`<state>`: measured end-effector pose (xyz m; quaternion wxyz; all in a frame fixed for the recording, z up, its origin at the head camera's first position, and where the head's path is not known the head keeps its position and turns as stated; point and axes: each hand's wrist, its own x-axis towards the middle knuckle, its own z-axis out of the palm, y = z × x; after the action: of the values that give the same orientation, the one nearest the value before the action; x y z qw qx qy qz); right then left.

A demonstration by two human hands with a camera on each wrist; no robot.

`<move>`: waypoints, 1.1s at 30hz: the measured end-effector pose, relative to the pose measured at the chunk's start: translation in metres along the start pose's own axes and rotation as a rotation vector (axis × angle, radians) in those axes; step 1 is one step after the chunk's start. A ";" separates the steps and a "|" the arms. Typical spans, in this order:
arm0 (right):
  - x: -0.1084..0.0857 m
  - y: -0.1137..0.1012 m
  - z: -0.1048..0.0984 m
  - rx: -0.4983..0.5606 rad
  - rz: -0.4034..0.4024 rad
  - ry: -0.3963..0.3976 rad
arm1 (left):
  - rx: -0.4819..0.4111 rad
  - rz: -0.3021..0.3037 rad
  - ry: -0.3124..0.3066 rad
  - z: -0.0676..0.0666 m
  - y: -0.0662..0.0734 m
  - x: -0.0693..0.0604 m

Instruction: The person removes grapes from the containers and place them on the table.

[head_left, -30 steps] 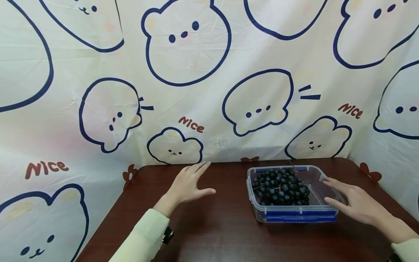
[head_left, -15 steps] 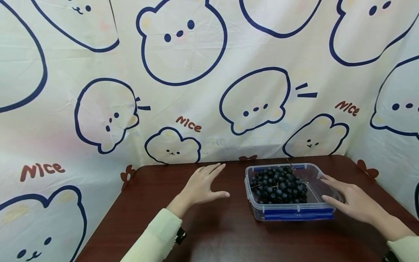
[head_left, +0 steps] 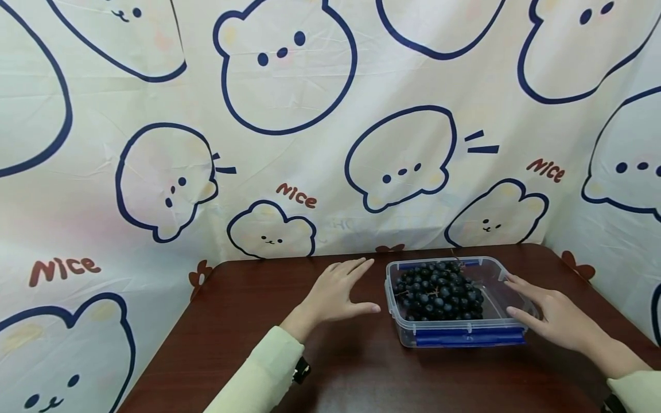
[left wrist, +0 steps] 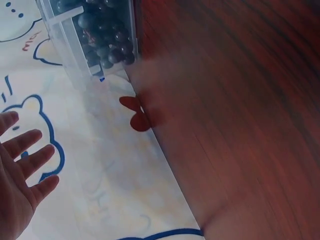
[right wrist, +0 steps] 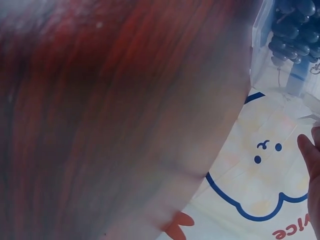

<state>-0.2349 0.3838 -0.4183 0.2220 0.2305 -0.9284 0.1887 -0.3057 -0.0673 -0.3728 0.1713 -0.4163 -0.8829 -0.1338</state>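
A clear plastic food container (head_left: 459, 335) with blue clips stands on the table's right half, its lid not in view. Dark grapes (head_left: 439, 291) on their stems fill its left part. My right hand (head_left: 560, 318) is at the container's right side, fingers extended near the rim; whether they touch it I cannot tell. Left of the container, my left hand (head_left: 335, 295) hovers above the table with fingers and thumb spread, a small gap from the container's left wall. In the left wrist view, the left hand (left wrist: 22, 175) has straight, spread fingers and holds nothing.
The dark brown wooden table (head_left: 248, 321) extends left and in front of the container. A white cloth (head_left: 289, 155) printed with blue-outlined bears hangs behind the table and along both sides.
My left hand has moved right, toward the container. My right hand has stayed beside the container. The whole head view has shifted slightly.
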 end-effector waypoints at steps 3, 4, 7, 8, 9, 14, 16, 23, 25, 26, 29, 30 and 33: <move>-0.001 0.001 0.001 -0.007 -0.014 0.010 | -0.002 0.015 0.005 0.003 0.003 0.004; -0.001 0.001 0.001 -0.010 -0.017 0.013 | -0.003 0.019 0.005 0.005 0.004 0.005; -0.002 0.002 0.003 -0.017 -0.028 0.017 | -0.004 0.030 0.007 0.008 0.007 0.007; -0.002 0.003 0.003 -0.020 -0.031 0.017 | -0.005 0.032 0.006 0.008 0.008 0.007; -0.002 0.003 0.003 -0.028 -0.034 0.016 | -0.003 0.036 0.007 0.009 0.008 0.008; -0.002 0.005 0.003 -0.112 -0.056 0.017 | 0.003 0.046 0.004 0.011 0.011 0.011; -0.002 0.005 0.003 -0.145 -0.058 0.014 | 0.006 0.050 0.002 0.012 0.013 0.013; -0.001 0.004 0.000 -0.164 -0.047 -0.031 | 0.020 0.076 -0.002 0.015 0.018 0.018; 0.000 0.003 -0.002 -0.154 -0.039 -0.048 | 0.021 0.076 -0.002 0.016 0.019 0.019; 0.000 0.003 -0.002 -0.150 -0.034 -0.057 | 0.021 0.076 -0.003 0.016 0.020 0.019; 0.001 0.003 -0.003 -0.152 -0.024 -0.074 | 0.009 0.073 -0.012 0.017 0.022 0.021; 0.001 0.003 -0.003 -0.153 -0.025 -0.076 | 0.003 0.072 -0.015 0.017 0.022 0.022; 0.001 0.003 -0.003 -0.157 -0.033 -0.076 | 0.001 0.076 -0.021 0.018 0.025 0.026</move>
<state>-0.2363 0.3876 -0.4165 0.2070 0.2345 -0.9443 0.1026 -0.3051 -0.0272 -0.3759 0.1670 -0.4511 -0.8681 -0.1223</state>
